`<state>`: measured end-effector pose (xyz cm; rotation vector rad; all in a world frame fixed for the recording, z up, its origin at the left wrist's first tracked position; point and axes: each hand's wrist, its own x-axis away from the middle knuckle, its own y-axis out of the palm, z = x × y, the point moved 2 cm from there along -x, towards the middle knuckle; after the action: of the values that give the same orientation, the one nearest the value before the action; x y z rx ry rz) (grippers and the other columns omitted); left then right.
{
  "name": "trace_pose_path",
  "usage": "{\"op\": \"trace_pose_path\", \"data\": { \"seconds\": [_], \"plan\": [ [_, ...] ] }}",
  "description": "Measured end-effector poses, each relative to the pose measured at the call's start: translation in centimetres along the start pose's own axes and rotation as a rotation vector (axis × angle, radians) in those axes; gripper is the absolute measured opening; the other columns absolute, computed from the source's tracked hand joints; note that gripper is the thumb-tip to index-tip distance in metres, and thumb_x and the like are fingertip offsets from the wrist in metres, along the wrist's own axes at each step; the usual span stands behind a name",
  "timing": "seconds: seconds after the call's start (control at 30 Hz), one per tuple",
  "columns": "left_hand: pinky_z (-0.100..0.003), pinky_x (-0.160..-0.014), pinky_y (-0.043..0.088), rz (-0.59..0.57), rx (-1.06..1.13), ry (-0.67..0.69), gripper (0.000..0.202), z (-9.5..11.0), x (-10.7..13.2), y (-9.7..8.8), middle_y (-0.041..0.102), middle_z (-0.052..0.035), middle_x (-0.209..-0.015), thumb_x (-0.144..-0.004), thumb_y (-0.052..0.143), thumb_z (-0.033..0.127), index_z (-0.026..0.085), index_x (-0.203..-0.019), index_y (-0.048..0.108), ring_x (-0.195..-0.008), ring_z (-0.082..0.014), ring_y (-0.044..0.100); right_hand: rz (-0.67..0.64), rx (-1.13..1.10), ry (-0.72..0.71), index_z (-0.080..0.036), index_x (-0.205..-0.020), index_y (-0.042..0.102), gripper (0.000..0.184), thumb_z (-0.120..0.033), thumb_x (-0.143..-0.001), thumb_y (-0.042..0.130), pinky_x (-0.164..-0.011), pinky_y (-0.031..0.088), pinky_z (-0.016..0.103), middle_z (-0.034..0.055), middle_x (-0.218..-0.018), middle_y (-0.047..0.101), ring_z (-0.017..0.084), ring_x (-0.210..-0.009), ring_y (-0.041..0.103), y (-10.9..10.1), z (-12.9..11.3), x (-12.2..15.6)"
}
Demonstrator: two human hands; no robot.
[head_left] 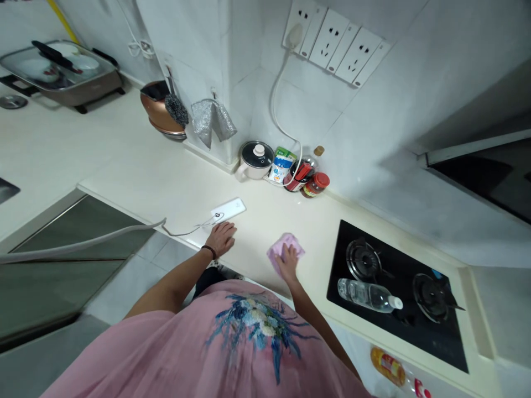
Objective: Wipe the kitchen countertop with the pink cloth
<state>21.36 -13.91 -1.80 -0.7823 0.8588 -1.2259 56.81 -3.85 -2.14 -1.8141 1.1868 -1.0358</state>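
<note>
My left hand lies flat on the pale countertop near its front edge, fingers stretched out and holding nothing. Just beyond its fingertips is a white power bank with a cable attached. Over to the right, my right hand presses a pink cloth against the counter, its fingers bent over the fabric. Part of the cloth is hidden beneath that hand.
Along the wall stand a small lidded pot, a white-and-blue pouch and a red-lidded jar. A clear bottle lies across the black gas hob. An electric pan stands at far left.
</note>
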Motion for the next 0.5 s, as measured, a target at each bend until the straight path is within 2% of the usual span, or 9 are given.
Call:
{"op": "trace_pose_path", "data": {
  "seconds": [0.1, 0.2, 0.23, 0.3, 0.37, 0.43, 0.5],
  "plan": [
    [-0.053, -0.121, 0.034, 0.033, -0.001, -0.061, 0.044, 1.3, -0.8, 0.4, 0.065, -0.012, -0.145, -0.095, 0.051, 0.029, 0.024, -0.134, 0.07, -0.141, -0.0325, 0.051, 0.061, -0.188, -0.172, -0.02, -0.168, 0.035, 0.079, -0.063, -0.102, 0.042, -0.127, 0.036, 0.052, 0.0175, -0.176, 0.031, 0.03, -0.162, 0.032, 0.4, -1.5, 1.2],
    [-0.055, -0.116, 0.038, 0.059, 0.011, -0.086, 0.045, 5.6, -2.6, 2.3, 0.066, -0.0166, -0.14, -0.095, 0.051, 0.026, 0.02, -0.136, 0.069, -0.138, -0.0352, 0.052, 0.24, -0.274, -0.111, -0.018, -0.166, 0.038, 0.082, -0.069, -0.1, 0.041, -0.123, 0.042, 0.05, 0.0182, -0.173, 0.035, 0.03, -0.159, 0.037, 0.0, 0.7, 3.4],
    [-0.055, -0.117, 0.038, 0.039, 0.026, -0.032, 0.048, 7.6, -3.2, 3.4, 0.065, -0.017, -0.143, -0.096, 0.052, 0.027, 0.02, -0.14, 0.067, -0.14, -0.0353, 0.051, 0.294, -0.277, -0.073, -0.018, -0.163, 0.042, 0.082, -0.07, -0.1, 0.04, -0.122, 0.043, 0.052, 0.019, -0.17, 0.039, 0.032, -0.157, 0.04, -0.3, 2.0, 4.3],
    [-0.056, -0.123, 0.032, -0.051, 0.054, 0.159, 0.055, 11.8, -4.1, 6.0, 0.057, -0.0148, -0.156, -0.097, 0.055, 0.03, 0.022, -0.151, 0.06, -0.15, -0.0349, 0.043, 0.373, -0.268, -0.008, -0.019, -0.158, 0.049, 0.081, -0.073, -0.099, 0.038, -0.118, 0.046, 0.055, 0.02, -0.162, 0.051, 0.035, -0.151, 0.047, -0.7, 4.7, 6.0],
    [-0.058, -0.127, 0.025, -0.152, 0.062, 0.316, 0.06, 14.9, -4.5, 8.5, 0.049, -0.0106, -0.166, -0.095, 0.062, 0.035, 0.027, -0.154, 0.058, -0.158, -0.0349, 0.034, 0.398, -0.261, 0.036, -0.021, -0.154, 0.054, 0.08, -0.076, -0.097, 0.038, -0.116, 0.046, 0.059, 0.0196, -0.154, 0.059, 0.039, -0.147, 0.051, -1.2, 6.7, 7.6],
    [-0.058, -0.13, 0.02, -0.232, 0.066, 0.426, 0.062, 15.9, -4.9, 10.2, 0.047, -0.0067, -0.168, -0.092, 0.068, 0.04, 0.032, -0.152, 0.059, -0.161, -0.0337, 0.029, 0.385, -0.259, 0.08, -0.025, -0.151, 0.056, 0.078, -0.077, -0.097, 0.035, -0.115, 0.045, 0.063, 0.0186, -0.15, 0.062, 0.042, -0.145, 0.052, -1.5, 7.7, 9.1],
    [-0.058, -0.131, 0.017, -0.255, 0.066, 0.462, 0.061, 15.0, -5.5, 10.7, 0.048, -0.005, -0.167, -0.091, 0.07, 0.043, 0.035, -0.151, 0.061, -0.162, -0.0318, 0.029, 0.36, -0.211, 0.075, -0.029, -0.151, 0.056, 0.073, -0.073, -0.099, 0.03, -0.112, 0.047, 0.065, 0.0171, -0.148, 0.065, 0.043, -0.141, 0.056, -1.8, 7.7, 10.5]
  ]
}}
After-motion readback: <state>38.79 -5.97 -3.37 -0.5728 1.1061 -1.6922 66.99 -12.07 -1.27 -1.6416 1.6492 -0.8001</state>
